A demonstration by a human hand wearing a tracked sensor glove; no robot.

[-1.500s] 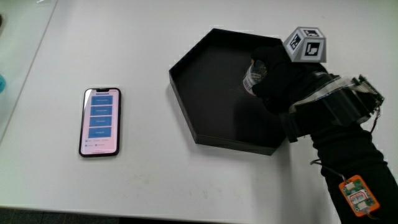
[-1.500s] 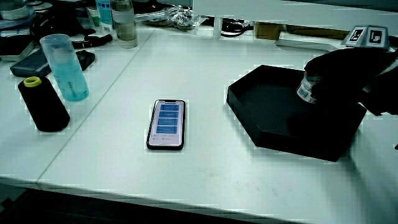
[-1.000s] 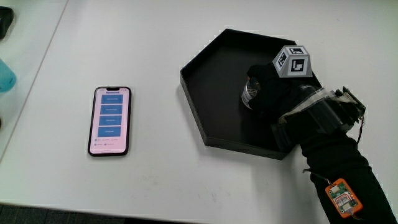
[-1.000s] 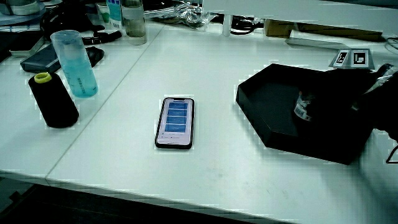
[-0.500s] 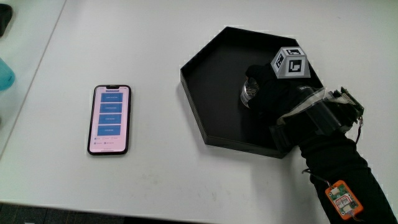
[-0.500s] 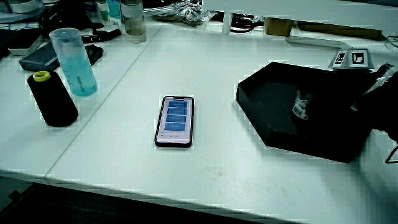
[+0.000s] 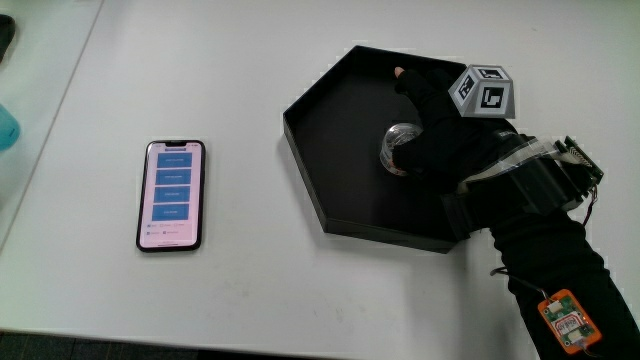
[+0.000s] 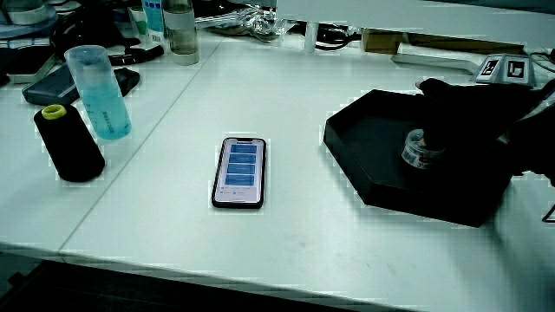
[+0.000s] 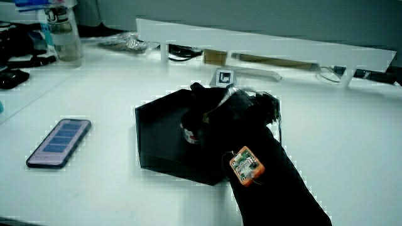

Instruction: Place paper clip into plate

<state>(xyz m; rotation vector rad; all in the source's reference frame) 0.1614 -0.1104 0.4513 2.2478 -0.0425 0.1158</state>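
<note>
A black hexagonal plate (image 7: pixel 300 170) lies on the white table, seen in both side views (image 8: pixel 347 156) (image 9: pixel 144 144). Inside it stands a small clear round container with a label (image 7: pixel 397 150) (image 8: pixel 418 149) (image 9: pixel 190 133), which may hold paper clips; no loose clip shows. The hand (image 7: pixel 440 130) rests over the plate right beside the container, with its fingers stretched out and no longer wrapped around it. The patterned cube (image 7: pixel 484 93) sits on the back of the hand. In a side view the hand (image 8: pixel 460 108) hangs just above the container.
A phone (image 7: pixel 171 194) with a lit screen lies flat beside the plate. A black spool with a yellow top (image 8: pixel 68 143) and a blue tumbler (image 8: pixel 98 91) stand near the table's edge. A bottle (image 9: pixel 63 37) and clutter sit near the low partition (image 9: pixel 264 47).
The fingers were curled around the container while it was lowered into the plate. Now they have spread and the container stands uncovered on the plate's floor.
</note>
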